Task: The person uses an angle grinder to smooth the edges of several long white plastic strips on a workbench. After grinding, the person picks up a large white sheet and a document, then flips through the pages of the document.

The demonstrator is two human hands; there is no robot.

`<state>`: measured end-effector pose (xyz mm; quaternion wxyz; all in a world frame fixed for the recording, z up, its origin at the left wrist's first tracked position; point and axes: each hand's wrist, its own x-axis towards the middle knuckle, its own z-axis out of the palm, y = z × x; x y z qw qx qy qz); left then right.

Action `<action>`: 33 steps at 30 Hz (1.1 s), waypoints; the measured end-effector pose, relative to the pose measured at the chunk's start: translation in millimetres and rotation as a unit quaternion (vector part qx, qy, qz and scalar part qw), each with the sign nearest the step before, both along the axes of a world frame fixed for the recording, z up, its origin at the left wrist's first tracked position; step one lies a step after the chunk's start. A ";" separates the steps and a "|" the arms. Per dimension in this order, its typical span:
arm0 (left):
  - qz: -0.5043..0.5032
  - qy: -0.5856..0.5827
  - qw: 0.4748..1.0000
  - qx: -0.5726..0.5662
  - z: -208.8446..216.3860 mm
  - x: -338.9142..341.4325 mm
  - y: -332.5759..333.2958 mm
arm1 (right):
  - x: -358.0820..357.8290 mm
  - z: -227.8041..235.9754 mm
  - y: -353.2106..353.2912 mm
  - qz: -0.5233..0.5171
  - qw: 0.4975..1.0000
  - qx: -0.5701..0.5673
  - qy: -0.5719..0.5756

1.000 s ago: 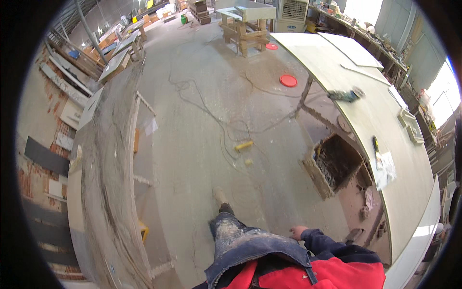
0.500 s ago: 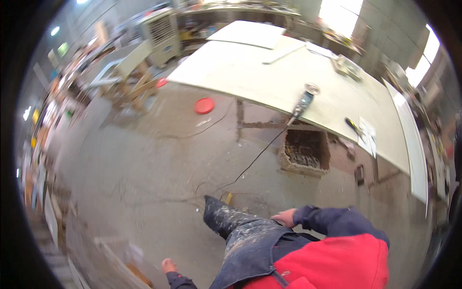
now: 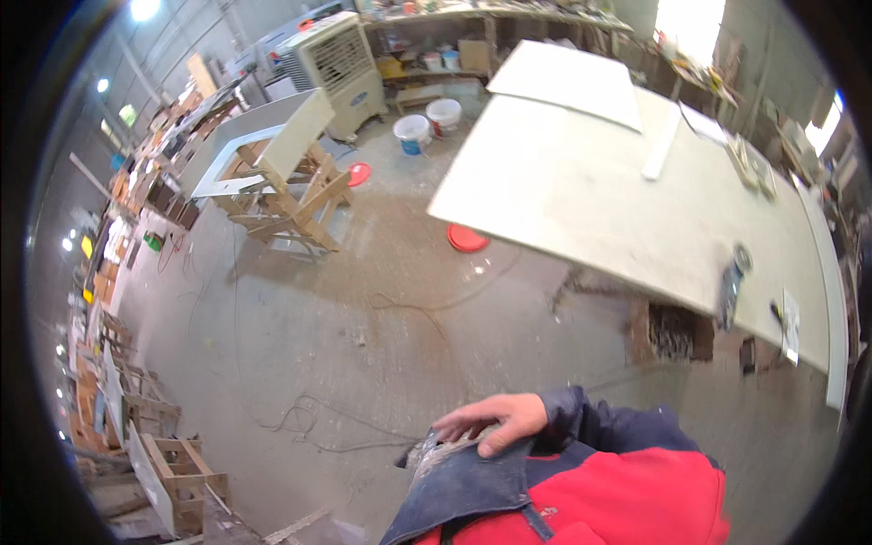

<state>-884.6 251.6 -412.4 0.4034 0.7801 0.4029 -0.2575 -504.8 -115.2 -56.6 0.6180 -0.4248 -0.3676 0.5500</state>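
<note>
Swung inward since earlier, the right hand (image 3: 504, 421), fingers (image 3: 461, 418) loosely spread, is over the dark apron (image 3: 459, 495) (whitish spatters below).

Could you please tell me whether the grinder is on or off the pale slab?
On: the grinder lies on the top of the pale slab, at its near edge.

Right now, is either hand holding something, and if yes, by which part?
Nothing visible in the right hand, open over the apron; the left hand is out of view, so cannot tell.
</note>
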 end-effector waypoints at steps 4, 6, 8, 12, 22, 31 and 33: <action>0.050 -0.025 0.998 -0.030 -17.3 130.5 54.4 | 85.7 3.2 50.0 0.023 0.999 0.004 0.028; 0.048 -0.022 0.998 -0.036 -29.3 188.4 86.0 | 133.2 -12.5 82.1 0.013 1.000 -0.020 -0.009; 0.014 -0.004 0.999 -0.036 -41.9 247.4 123.7 | 183.8 -23.7 115.2 -0.007 0.996 -0.062 -0.058; -0.176 0.043 0.983 -0.003 -57.0 377.6 225.2 | 289.7 -29.4 174.3 -0.138 0.983 -0.114 -0.027; -0.294 -0.238 0.924 0.049 6.8 984.6 311.6 | 490.7 -59.7 195.7 -0.509 0.821 -0.180 0.185; -0.354 -0.166 0.921 0.001 25.1 1290.8 257.7 | 813.3 -67.8 180.3 -0.555 0.806 -0.203 0.024; -0.344 -0.088 0.934 -0.042 20.5 1334.6 240.9 | 875.1 -60.7 156.4 -0.610 0.772 -0.170 0.050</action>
